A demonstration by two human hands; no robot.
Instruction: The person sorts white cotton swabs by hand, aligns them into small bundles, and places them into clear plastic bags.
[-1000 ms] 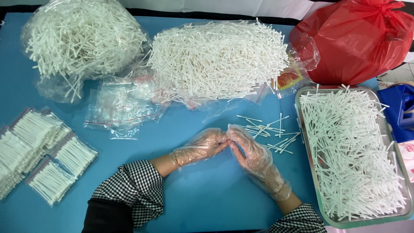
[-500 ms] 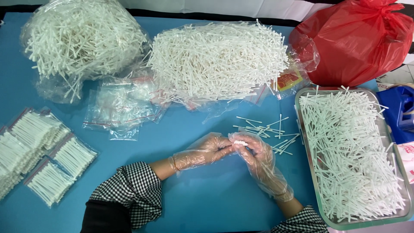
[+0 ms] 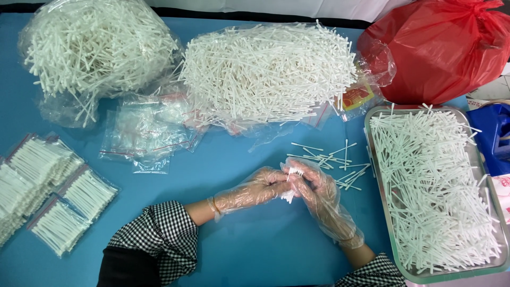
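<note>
Underneath everything lies a smooth blue worktop [image 3: 255,255]. At the far right sits a bulging red bag [image 3: 441,50] of thin crinkled plastic. Next in bulk is the middle heap [image 3: 265,72] of white sticks at the far centre, spilling over a clear film, with a small red and yellow label [image 3: 355,97] just at its right edge. A clear sack [image 3: 93,50] at the far left holds more of the same thin white sticks, loosely tangled. On the right, a shiny metal tray [image 3: 372,175] with rounded corners is filled with white sticks lying criss-cross. Part of a blue object [image 3: 494,135] shows at the right edge, beyond the tray. Flat empty pouches [image 3: 143,133] of clear plastic, with thin red seal lines, lie in a loose pile between sack and heap. At the near left, filled pouches [image 3: 50,199] lie in rows, each a small clear rectangle packed with sticks side by side. Loose sticks [image 3: 332,162] are scattered between the hands and the tray.

Both hands wear thin clear gloves, with checked cuffs behind. The left hand [image 3: 249,190] and the right hand [image 3: 319,194] meet at the near centre, both pinching a small bundle [image 3: 292,178] of white sticks held just above the worktop.
</note>
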